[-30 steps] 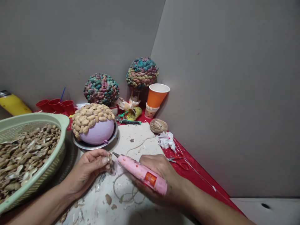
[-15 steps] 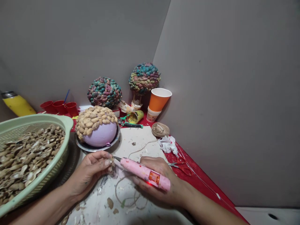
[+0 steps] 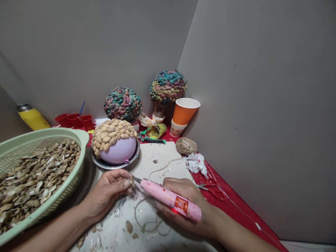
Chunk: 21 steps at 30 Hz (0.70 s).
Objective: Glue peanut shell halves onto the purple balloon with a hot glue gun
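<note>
Between the fingertips of my left hand [image 3: 111,190] is a peanut shell [image 3: 132,181], mostly covered by the fingers. My right hand [image 3: 183,203] is wrapped round a pink hot glue gun [image 3: 168,196], its dark nozzle [image 3: 137,179] at the shell. A small red light glows on the gun's underside. Just beyond my left hand, a lilac balloon [image 3: 119,149] rests in a metal bowl [image 3: 101,165]. Peanut shells [image 3: 111,133] cover its top and left side; the lower front is bare, with the knot at the lower right.
A green basket [image 3: 84,140] of shells stands at left. Behind are two painted shell balls [image 3: 123,104], red cups [image 3: 87,122], an orange paper cup [image 3: 183,113] and pliers [image 3: 154,140]. Twine [image 3: 186,146], crumpled plastic [image 3: 195,163] and scissors [image 3: 210,189] lie at right.
The whole view has shifted, so everything sits slightly farther right in the picture. Both hands keep their grip, and the glue gun's nozzle stays at the shell.
</note>
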Tool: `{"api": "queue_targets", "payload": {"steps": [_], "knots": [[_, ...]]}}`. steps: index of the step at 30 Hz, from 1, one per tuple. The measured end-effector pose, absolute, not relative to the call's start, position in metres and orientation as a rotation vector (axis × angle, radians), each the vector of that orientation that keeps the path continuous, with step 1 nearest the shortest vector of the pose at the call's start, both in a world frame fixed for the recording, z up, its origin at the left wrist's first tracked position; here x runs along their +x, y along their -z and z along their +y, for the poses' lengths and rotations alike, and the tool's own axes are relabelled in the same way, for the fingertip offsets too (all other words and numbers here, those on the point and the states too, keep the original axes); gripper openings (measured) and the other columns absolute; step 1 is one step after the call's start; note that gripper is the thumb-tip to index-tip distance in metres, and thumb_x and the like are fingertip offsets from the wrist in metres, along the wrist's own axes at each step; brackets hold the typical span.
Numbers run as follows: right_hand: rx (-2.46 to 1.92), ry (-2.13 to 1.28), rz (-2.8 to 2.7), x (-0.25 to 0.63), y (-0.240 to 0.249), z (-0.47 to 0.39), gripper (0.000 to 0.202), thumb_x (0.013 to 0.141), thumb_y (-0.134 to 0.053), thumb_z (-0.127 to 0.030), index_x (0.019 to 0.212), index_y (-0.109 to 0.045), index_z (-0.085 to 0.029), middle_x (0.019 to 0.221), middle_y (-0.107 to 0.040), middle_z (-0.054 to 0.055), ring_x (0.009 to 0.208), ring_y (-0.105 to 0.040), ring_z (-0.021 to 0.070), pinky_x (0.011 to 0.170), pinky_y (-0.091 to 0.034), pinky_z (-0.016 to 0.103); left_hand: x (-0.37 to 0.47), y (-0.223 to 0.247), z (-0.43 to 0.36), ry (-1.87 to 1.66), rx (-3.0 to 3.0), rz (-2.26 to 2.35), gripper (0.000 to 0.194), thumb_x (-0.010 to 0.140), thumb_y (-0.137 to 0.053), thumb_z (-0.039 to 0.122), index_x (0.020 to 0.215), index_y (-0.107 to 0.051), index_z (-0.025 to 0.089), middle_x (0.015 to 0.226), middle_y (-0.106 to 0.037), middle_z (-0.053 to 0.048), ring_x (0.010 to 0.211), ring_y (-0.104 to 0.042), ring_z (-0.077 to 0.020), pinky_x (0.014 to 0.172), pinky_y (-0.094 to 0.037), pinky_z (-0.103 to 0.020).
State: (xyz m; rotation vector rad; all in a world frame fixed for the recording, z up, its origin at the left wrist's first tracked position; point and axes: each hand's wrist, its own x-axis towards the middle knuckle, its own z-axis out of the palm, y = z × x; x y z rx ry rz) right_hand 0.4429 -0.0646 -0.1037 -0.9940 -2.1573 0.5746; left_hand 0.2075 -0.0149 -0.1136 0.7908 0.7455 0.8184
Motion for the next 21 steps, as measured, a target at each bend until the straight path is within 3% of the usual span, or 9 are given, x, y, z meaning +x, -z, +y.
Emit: {"api": "queue_targets", "payload": {"steps": [21], "knots": [[-1.037, -0.468, -2.206, 0.4424, 0.1034, -0.0638, 0.025, 0.092, -0.050, -0.029, 0.069, -0.047, -0.021, 0.060, -0.047, -0.003, 0.052, -0.043, 0.0111, 0.051, -0.031, 0.025, 0.2076, 0.1120, -0.0172, -0.842, 0.794, 0.767, 0.022, 0.065, -0.088, 0.024, 0.078, -0.074, 0.012, 0.066, -0.070, -0.002, 0.058, -0.062, -0.0099, 0.061, -0.051, -0.020]]}}
